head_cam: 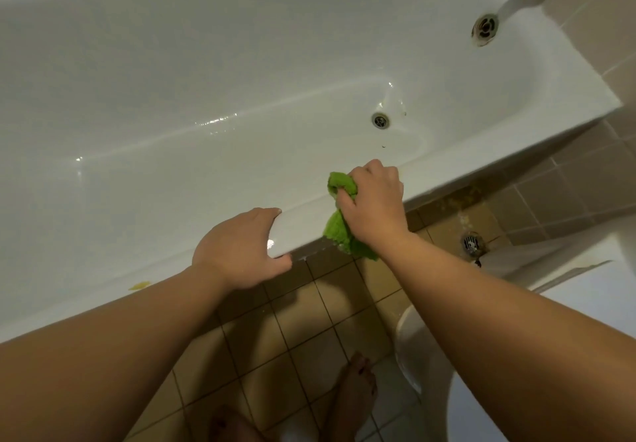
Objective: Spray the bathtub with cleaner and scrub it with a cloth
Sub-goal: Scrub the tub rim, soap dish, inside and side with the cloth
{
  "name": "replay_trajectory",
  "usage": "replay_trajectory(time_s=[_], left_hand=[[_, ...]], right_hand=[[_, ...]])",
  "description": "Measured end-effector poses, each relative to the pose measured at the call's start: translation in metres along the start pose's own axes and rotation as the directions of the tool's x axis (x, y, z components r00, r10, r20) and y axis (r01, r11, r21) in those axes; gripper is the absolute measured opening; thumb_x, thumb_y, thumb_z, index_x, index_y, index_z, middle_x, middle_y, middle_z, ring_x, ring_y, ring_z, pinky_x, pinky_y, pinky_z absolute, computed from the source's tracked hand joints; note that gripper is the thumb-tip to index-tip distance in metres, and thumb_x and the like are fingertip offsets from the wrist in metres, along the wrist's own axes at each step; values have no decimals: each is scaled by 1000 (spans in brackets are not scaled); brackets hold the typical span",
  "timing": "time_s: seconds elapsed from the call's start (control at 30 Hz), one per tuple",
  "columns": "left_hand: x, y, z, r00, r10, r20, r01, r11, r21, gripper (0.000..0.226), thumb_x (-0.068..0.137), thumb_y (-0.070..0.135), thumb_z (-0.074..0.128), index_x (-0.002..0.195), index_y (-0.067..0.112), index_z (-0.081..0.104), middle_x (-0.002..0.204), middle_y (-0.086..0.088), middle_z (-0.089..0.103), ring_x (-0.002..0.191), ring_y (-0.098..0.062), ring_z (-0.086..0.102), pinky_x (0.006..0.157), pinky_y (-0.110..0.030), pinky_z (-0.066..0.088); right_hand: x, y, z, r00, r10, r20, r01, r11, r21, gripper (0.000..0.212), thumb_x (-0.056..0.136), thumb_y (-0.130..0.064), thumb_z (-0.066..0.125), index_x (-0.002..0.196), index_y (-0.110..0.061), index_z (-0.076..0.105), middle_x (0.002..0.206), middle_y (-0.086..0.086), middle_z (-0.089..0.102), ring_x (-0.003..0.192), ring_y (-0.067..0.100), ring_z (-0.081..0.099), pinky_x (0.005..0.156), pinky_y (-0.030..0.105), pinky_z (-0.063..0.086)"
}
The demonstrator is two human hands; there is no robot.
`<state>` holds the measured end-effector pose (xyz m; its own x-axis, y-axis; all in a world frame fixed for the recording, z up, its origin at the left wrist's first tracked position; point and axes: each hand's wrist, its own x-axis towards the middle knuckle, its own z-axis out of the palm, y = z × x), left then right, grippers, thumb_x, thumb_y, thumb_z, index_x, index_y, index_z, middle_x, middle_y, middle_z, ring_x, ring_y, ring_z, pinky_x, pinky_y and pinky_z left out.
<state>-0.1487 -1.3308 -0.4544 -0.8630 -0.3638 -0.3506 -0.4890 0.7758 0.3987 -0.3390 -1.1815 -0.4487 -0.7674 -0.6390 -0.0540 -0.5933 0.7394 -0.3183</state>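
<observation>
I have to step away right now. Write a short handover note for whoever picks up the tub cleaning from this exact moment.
Right hand: grips the bunched green cloth on the near rim of the bathtub, close to the drain end.
Left hand: rests on the same rim, fingers over the inner edge and thumb down the outer face, holding nothing.
No spray bottle is in view.
Done: the tub floor shows wet glints, so it seems already wetted or sprayed.
Left: dark specks near the drain, a yellowish smear on the rim left of the left arm, and staining by the overflow.
</observation>
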Motion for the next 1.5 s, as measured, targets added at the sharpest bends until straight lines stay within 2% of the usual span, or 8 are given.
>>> replay_trajectory(time_s=[0.2, 0.4, 0.6, 0.77, 0.93, 1.13, 1.3, 1.5], left_hand=[[-13, -12, 4, 999, -35, -14, 36, 996, 77, 86, 79, 74, 56, 150, 30, 37, 140, 9, 55, 121, -17, 57, 91, -36, 54], [-22, -21, 2, 1000, -18, 21, 14, 988, 157, 71, 81, 60, 63, 137, 22, 41, 129, 1, 55, 109, -22, 58, 86, -38, 55], [-34, -40, -17, 995, -6, 99, -22, 958, 285, 58, 83, 63, 62, 121, 22, 47, 113, 1, 59, 97, -24, 58, 81, -36, 47], [-50, -66, -28, 993, -43, 106, 15, 968, 249, 76, 77, 80, 56, 133, 29, 51, 116, 5, 60, 103, -19, 58, 87, -35, 51], [-78, -96, -37, 996, -47, 70, 34, 983, 179, 98, 72, 92, 53, 149, 32, 43, 133, 4, 59, 118, -19, 56, 97, -37, 48], [-138, -153, -45, 979, -204, -17, 205, 979, 23, 104, 68, 97, 49, 148, 31, 44, 142, 7, 54, 124, -16, 50, 100, -35, 45], [-171, -177, -27, 969, -232, -84, 241, 963, 121, 104, 69, 100, 42, 142, 26, 50, 129, 4, 60, 112, -17, 55, 92, -35, 48], [-174, -189, -24, 962, -243, -125, 261, 953, 152, 95, 68, 94, 46, 135, 28, 55, 119, 4, 62, 105, -20, 59, 85, -37, 49]], right_hand=[[-35, -29, 19, 915, -393, 87, 392, 919, 34, 34, 87, -44, 53, 100, -16, 67, 100, 3, 56, 97, 25, 46, 84, 39, 41], [-20, -29, 18, 990, 70, -124, -77, 996, -49, 33, 92, -41, 54, 104, -14, 70, 107, 6, 57, 102, 28, 45, 85, 40, 36], [-43, -60, 37, 886, -463, 19, 463, 886, -9, 34, 84, -45, 55, 96, -17, 70, 98, 4, 59, 92, 27, 50, 80, 41, 44], [-47, -81, 41, 993, -69, -98, 67, 997, -23, 42, 87, -51, 56, 109, -20, 74, 117, 5, 61, 112, 30, 48, 91, 41, 42], [-65, -96, 50, 848, -526, 67, 527, 850, 6, 52, 87, -55, 65, 130, -26, 65, 130, 10, 58, 122, 34, 49, 100, 47, 44], [-69, -111, 55, 980, -198, -30, 197, 980, -32, 32, 92, -46, 59, 109, -21, 71, 114, 7, 57, 104, 29, 43, 87, 42, 42], [-91, -177, 77, 896, -435, 89, 429, 900, 74, 42, 85, -48, 48, 102, -16, 69, 104, 8, 58, 96, 31, 48, 80, 44, 46], [-102, -227, 91, 868, -481, 123, 446, 864, 233, 38, 92, -47, 49, 109, -19, 67, 110, 5, 56, 101, 27, 46, 82, 41, 42]])
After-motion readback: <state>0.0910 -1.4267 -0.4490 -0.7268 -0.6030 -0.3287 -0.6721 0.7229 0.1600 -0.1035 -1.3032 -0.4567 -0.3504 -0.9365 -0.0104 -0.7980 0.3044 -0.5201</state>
